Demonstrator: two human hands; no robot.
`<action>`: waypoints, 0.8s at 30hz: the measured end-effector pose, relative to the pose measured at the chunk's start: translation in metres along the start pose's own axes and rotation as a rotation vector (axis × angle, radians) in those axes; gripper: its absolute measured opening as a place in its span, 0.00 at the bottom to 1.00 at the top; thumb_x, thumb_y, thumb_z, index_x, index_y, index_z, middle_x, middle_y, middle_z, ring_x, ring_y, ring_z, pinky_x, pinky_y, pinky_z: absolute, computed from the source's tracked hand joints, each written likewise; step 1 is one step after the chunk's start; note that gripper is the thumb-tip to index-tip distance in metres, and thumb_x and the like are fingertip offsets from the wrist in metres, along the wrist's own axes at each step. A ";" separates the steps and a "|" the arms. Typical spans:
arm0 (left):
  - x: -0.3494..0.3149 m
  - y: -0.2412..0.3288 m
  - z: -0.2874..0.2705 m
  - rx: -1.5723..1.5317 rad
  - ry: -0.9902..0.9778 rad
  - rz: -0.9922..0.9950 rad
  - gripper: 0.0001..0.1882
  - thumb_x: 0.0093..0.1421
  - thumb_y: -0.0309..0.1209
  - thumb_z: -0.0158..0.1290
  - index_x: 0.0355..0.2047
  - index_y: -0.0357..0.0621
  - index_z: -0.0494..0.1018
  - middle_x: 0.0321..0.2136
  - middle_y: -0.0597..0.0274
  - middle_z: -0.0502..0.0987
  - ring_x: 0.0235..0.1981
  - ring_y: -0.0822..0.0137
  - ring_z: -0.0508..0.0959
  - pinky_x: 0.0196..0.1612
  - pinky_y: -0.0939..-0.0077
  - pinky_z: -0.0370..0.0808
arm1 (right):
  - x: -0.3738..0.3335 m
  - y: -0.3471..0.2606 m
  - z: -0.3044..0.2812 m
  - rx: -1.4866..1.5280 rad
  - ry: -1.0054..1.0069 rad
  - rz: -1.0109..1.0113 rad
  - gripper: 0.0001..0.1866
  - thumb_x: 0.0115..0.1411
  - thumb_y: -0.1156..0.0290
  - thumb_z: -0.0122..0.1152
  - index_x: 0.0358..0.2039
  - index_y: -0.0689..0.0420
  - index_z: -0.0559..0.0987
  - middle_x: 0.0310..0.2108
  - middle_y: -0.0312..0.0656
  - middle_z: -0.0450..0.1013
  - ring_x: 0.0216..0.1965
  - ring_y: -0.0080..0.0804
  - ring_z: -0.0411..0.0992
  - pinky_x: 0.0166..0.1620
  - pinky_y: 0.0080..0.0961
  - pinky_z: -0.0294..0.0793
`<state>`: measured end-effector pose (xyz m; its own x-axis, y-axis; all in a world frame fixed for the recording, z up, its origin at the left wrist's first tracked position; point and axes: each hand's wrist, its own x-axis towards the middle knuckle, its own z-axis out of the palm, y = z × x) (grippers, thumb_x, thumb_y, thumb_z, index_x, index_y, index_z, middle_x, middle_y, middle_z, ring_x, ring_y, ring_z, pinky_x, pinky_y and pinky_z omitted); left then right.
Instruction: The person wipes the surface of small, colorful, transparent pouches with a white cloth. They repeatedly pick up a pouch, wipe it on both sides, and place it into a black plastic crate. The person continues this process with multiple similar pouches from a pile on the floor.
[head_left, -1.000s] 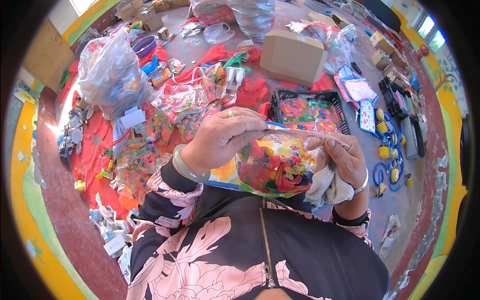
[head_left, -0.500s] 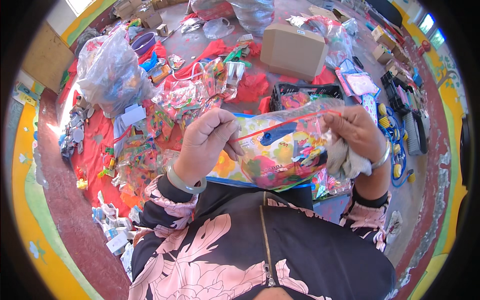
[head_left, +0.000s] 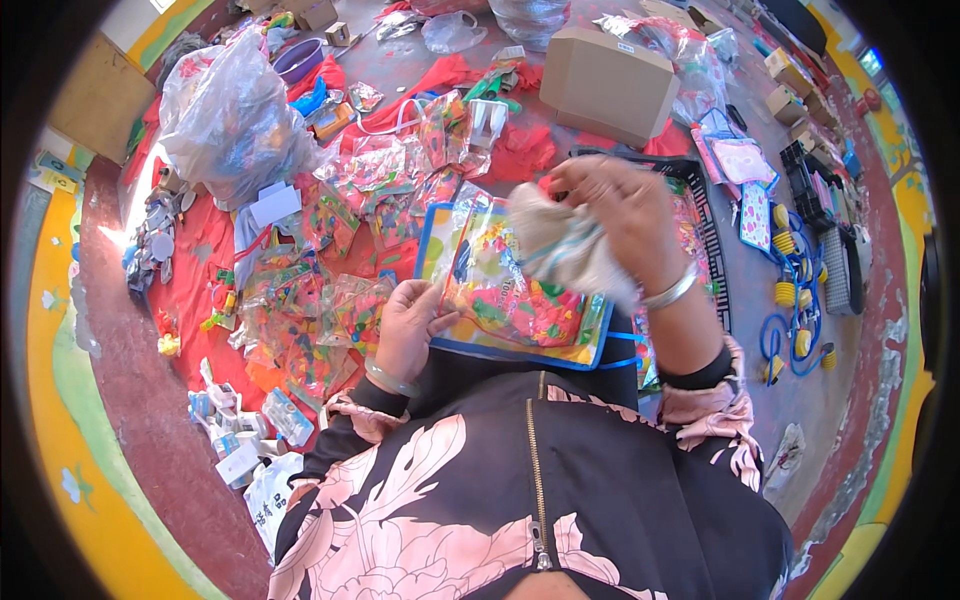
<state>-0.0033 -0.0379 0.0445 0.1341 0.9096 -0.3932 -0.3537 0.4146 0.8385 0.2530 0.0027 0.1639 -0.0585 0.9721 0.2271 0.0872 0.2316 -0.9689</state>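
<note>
A clear zip bag with a red seal strip [head_left: 515,312], filled with small colourful pieces, lies over a blue-rimmed, patterned flat board [head_left: 425,258] across my lap. My left hand [head_left: 408,325] pinches the bag's left edge between thumb and fingers. Above the bag's right half, my right hand [head_left: 630,215] is closed around a whitish cloth with a teal stripe [head_left: 560,245]. The cloth hangs down and hides part of the bag. Some of the right hand's fingers are smeared by motion.
Behind my right hand stands a black plastic crate [head_left: 705,235]. Packets of colourful pieces [head_left: 300,310] spread on red cloth at the left, near a bulging clear sack [head_left: 230,130]. A cardboard box [head_left: 608,88] stands farther back. Blue cords with yellow spools [head_left: 790,290] lie at right.
The bag has come down from between both hands to lie flat. My right hand has let go of its edge and moved left with the cloth. My left hand has lowered.
</note>
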 end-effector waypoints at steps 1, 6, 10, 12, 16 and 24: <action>0.000 0.002 0.003 0.035 -0.007 -0.013 0.09 0.65 0.31 0.44 0.35 0.36 0.67 0.28 0.63 0.72 0.30 0.69 0.78 0.33 0.80 0.78 | -0.011 0.008 0.018 -0.130 0.041 -0.090 0.11 0.60 0.69 0.54 0.37 0.61 0.79 0.30 0.40 0.76 0.34 0.24 0.73 0.37 0.22 0.72; 0.007 -0.014 -0.012 -0.040 -0.052 0.029 0.09 0.63 0.29 0.46 0.39 0.36 0.71 0.34 0.62 0.76 0.31 0.73 0.78 0.32 0.80 0.77 | -0.061 0.081 0.096 -0.805 -0.316 -0.461 0.21 0.55 0.61 0.56 0.50 0.49 0.72 0.49 0.41 0.70 0.53 0.38 0.66 0.48 0.39 0.61; -0.001 -0.011 -0.012 0.033 -0.015 0.030 0.09 0.64 0.29 0.44 0.38 0.37 0.72 0.33 0.62 0.76 0.30 0.73 0.78 0.32 0.79 0.77 | -0.074 0.100 0.099 -0.947 -0.316 -0.389 0.24 0.55 0.59 0.55 0.53 0.47 0.70 0.53 0.41 0.68 0.57 0.38 0.62 0.50 0.41 0.58; -0.003 -0.011 -0.015 0.094 -0.020 0.032 0.08 0.64 0.29 0.45 0.34 0.37 0.71 0.30 0.61 0.76 0.30 0.71 0.78 0.32 0.76 0.79 | -0.072 0.098 0.088 -1.011 -0.308 -0.358 0.25 0.54 0.62 0.56 0.54 0.49 0.69 0.53 0.44 0.67 0.57 0.39 0.63 0.51 0.38 0.57; -0.007 -0.009 -0.012 0.089 0.021 0.019 0.08 0.64 0.29 0.45 0.31 0.37 0.69 0.27 0.60 0.75 0.28 0.69 0.78 0.32 0.77 0.79 | -0.064 0.094 0.066 -1.192 -0.222 -0.284 0.24 0.54 0.62 0.55 0.53 0.50 0.70 0.55 0.45 0.66 0.58 0.39 0.62 0.55 0.41 0.56; -0.014 -0.015 -0.018 0.052 0.031 0.003 0.08 0.64 0.30 0.46 0.34 0.36 0.70 0.26 0.58 0.77 0.26 0.68 0.79 0.29 0.79 0.79 | -0.048 0.120 0.016 -1.420 -0.082 -0.188 0.21 0.55 0.64 0.50 0.50 0.53 0.73 0.51 0.43 0.69 0.54 0.36 0.65 0.51 0.38 0.61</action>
<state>-0.0165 -0.0570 0.0309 0.1040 0.9099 -0.4017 -0.3049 0.4136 0.8579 0.2507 -0.0168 0.0356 -0.2320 0.9300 0.2852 0.9704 0.2414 0.0021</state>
